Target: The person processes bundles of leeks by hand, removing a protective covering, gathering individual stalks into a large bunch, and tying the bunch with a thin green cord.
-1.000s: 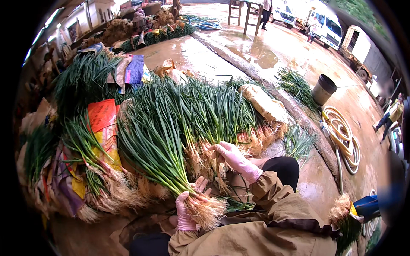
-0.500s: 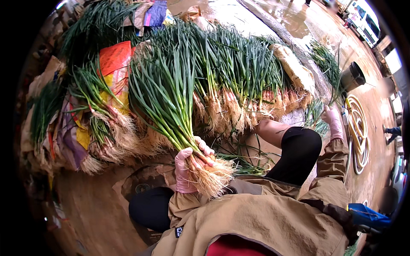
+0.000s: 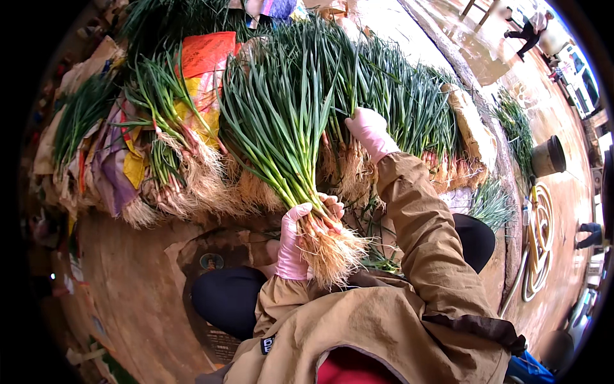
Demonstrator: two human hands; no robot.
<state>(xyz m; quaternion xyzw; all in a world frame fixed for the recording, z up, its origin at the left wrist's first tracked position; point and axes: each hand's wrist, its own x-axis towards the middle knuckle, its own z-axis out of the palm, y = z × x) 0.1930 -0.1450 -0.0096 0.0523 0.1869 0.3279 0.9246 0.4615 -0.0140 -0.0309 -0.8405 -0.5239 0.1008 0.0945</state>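
My left hand (image 3: 295,246), in a pink glove, is closed round the lower stems of a bunch of green garlic (image 3: 295,185). Its long green leaves fan up and away, and its pale, hairy roots (image 3: 332,253) hang out past my fingers. My right hand (image 3: 371,131), gloved alike, reaches forward into the row of green garlic (image 3: 409,102) lying beyond. Its fingers are curled at the stalks there, with their tips partly hidden by leaves.
Smaller bunches (image 3: 182,131) lie at the left on purple and yellow sacks, beside a red sheet (image 3: 208,52). A dark bucket (image 3: 549,157) and a coiled hose (image 3: 540,240) stand at the right. A person (image 3: 531,31) walks at the far right.
My right hand has come from the far right, where it held a thin green stalk, to the row in front. That stalk is no longer in it. My left hand keeps the bunch.
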